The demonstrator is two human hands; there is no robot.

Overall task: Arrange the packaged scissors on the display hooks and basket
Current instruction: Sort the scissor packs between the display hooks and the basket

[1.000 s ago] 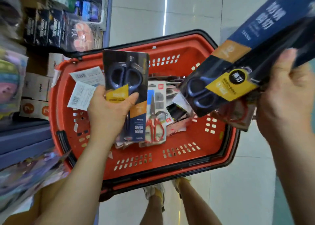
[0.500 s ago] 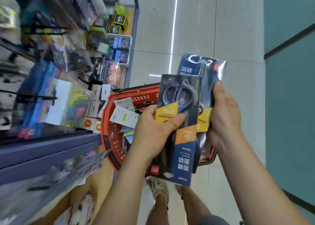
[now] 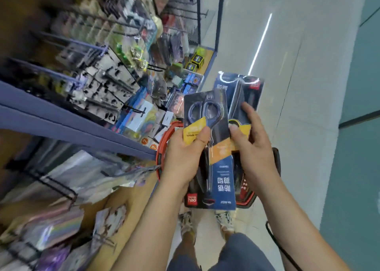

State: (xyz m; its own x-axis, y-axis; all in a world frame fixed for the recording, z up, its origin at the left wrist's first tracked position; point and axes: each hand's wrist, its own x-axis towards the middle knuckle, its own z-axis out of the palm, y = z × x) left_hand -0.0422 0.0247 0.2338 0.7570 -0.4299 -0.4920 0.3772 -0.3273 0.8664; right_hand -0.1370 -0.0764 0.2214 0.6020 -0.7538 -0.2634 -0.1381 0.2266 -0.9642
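My left hand [image 3: 186, 155] grips a dark blue pack of blue-handled scissors [image 3: 213, 131], handles up, thumb on its yellow label. Beside it, my right hand [image 3: 254, 151] holds a second, similar scissors pack [image 3: 238, 94] that stands a little higher and partly behind the first. Both packs are held upright in front of my chest. Below them the red shopping basket [image 3: 162, 147] shows only part of its rim; its contents are hidden by the packs and my hands.
Display hooks [image 3: 78, 44] with hanging goods fill the shelving at the left, blurred. A blue shelf edge [image 3: 72, 124] runs across below them, with boxed goods [image 3: 141, 116] behind it. Shiny packets [image 3: 82, 174] lie lower left. Pale floor tiles [image 3: 298, 85] stretch to the right.
The view has swung up from the basket toward the hooks. Both hands lifted their scissors packs out of the basket area and brought them together, side by side.
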